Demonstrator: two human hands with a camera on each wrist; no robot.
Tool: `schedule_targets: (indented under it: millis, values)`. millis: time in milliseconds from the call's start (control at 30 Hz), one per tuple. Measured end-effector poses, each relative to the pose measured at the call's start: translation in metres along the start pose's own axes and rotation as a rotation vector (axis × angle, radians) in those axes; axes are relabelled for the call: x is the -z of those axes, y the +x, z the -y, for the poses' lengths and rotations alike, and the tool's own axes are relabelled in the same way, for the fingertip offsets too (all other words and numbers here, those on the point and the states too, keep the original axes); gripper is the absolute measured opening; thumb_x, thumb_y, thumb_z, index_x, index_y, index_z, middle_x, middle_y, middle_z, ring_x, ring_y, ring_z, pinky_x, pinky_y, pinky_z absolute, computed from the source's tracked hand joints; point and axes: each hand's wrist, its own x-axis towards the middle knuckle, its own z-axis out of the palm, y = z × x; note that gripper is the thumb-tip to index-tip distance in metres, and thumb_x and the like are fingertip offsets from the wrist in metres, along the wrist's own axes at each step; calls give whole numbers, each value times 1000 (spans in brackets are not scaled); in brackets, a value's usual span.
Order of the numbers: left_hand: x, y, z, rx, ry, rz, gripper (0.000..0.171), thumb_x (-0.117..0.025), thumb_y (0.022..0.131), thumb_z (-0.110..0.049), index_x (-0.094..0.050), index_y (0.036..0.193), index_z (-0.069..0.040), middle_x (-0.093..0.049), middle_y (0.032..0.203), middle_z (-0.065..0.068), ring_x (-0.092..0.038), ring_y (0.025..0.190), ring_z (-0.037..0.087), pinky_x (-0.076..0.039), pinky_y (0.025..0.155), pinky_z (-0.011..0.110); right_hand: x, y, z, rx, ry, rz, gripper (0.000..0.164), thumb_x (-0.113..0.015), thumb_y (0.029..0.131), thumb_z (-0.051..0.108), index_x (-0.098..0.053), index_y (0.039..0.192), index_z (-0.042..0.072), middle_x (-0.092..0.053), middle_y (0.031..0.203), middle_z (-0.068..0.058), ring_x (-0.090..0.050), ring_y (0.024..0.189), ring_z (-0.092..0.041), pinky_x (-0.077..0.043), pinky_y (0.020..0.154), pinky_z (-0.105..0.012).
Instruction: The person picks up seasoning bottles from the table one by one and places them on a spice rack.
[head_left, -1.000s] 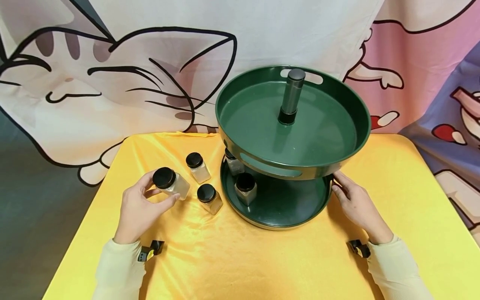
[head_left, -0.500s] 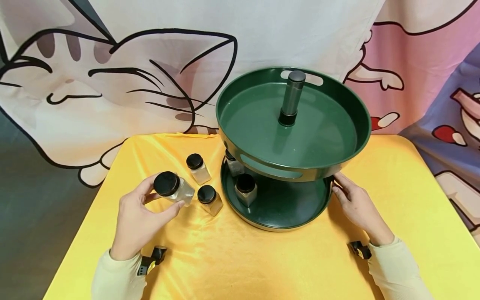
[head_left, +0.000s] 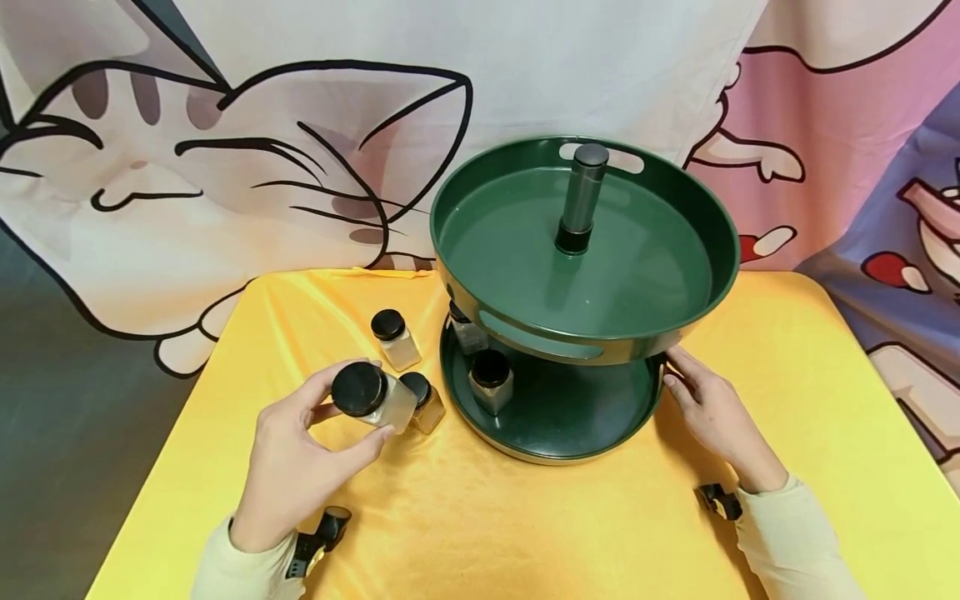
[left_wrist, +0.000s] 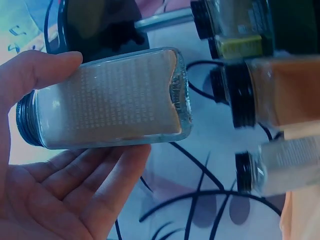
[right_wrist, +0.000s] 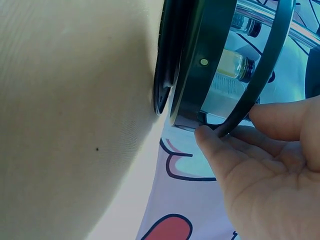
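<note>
My left hand (head_left: 292, 467) grips a square glass jar (head_left: 395, 406) with a black screw lid and pale contents, held tilted above the table. In the left wrist view, thumb and fingers lie on opposite sides of that jar (left_wrist: 110, 97). My right hand (head_left: 712, 421) pinches the right rim of the green lower tray (head_left: 555, 456); the right wrist view shows fingertips (right_wrist: 207, 135) at the dark curved rim (right_wrist: 267, 65). Two jars stand in the lower tray's left side: a front jar (head_left: 492, 392) and a back jar (head_left: 470, 336), partly hidden under the upper tray.
The large green upper tray (head_left: 637, 283) with a central post (head_left: 582, 196) overhangs the lower one. Left of the stand, a pale jar (head_left: 401, 350) and a jar with tan contents (head_left: 430, 415) stand on the yellow tablecloth (head_left: 510, 533). A printed curtain (head_left: 570, 67) hangs behind.
My left hand has carried its jar rightward and toward me, so it now overlaps the tan jar in the head view. My right hand stays at the lower tray's rim.
</note>
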Motion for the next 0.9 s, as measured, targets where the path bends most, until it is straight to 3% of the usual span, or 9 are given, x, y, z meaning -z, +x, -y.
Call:
schedule_targets:
  millis: [133,233,567,800,900]
  values:
    - [-3,1,-23,-8,-38,39,59,-85,61,-4,-62,115,-15,-65,106,-6,-61,95,7,-49,75,17,1,0,0,-2,-11,-1,49,-42,99,16,-28,146,11,-37,141,-21,-48,117,-39,-43,85,-43]
    - [-8,1,-31,-5,-51,62,58,-84,61,-5,-62,114,-14,-65,107,-8,-60,96,6,-50,76,18,1,0,1,-3,-16,-3,49,-43,99,15,-29,145,9,-37,141,-21,-48,118,-39,-43,86,-44]
    - [-37,0,-18,16,-147,172,62,-84,66,-21,-57,122,-27,-60,115,-14,-59,101,5,-51,80,23,2,0,2,-2,-22,-13,48,-44,99,16,-31,144,8,-38,141,-21,-47,118,-40,-41,87,-48]
    - [-53,2,-29,-20,-152,211,63,-83,66,-19,-55,122,-27,-64,104,-13,-62,87,2,-49,78,24,1,0,1,10,-20,-17,48,-44,99,17,-31,144,8,-39,140,-21,-49,117,-40,-43,86,-45]
    - [-61,3,-33,-28,-199,225,62,-83,67,-17,-54,122,-24,-64,104,-13,-63,88,1,-49,80,24,1,0,1,9,-18,-13,48,-44,99,17,-30,145,8,-39,140,-21,-49,117,-40,-43,85,-45]
